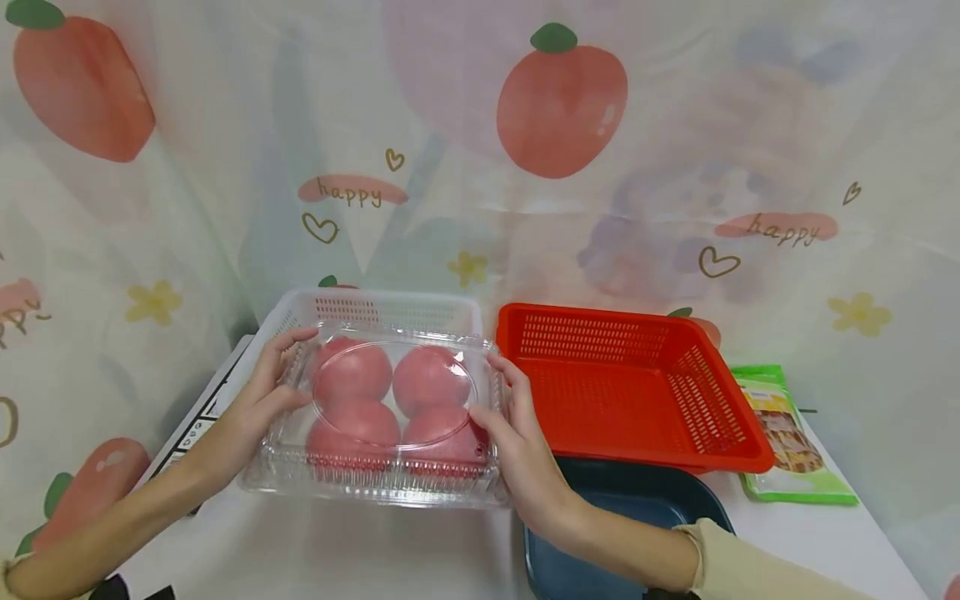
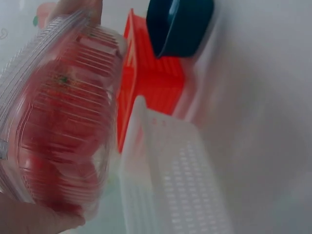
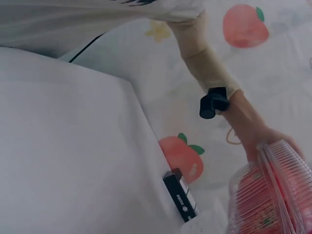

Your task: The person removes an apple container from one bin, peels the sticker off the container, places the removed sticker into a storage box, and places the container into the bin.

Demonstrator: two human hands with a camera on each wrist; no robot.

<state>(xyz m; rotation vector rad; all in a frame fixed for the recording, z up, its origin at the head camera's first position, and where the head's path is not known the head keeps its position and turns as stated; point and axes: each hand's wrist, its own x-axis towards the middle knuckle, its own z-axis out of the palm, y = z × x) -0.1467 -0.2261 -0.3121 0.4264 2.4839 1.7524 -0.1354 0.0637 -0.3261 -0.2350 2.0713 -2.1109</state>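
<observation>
A clear plastic clamshell box (image 1: 375,493) with its lid closed is held up above the table, tilted toward the head camera. Several red tomatoes (image 1: 352,375) fill it, and green stem scars show through the ribbed wall in the left wrist view. My left hand (image 1: 251,412) grips the box's left side, and my right hand (image 1: 531,454) grips its right side, thumb on the lid. In the head view, the box overlaps a white plastic basket (image 1: 450,312) behind it. Parts of the fingers are hidden behind the box.
A red slotted basket (image 1: 600,417) stands right of the white one. In front of it is a dark blue tray (image 1: 630,492), partly under my right forearm. A green packet (image 1: 798,450) lies at the far right. A black-and-white box (image 3: 179,197) sits at the table's left edge.
</observation>
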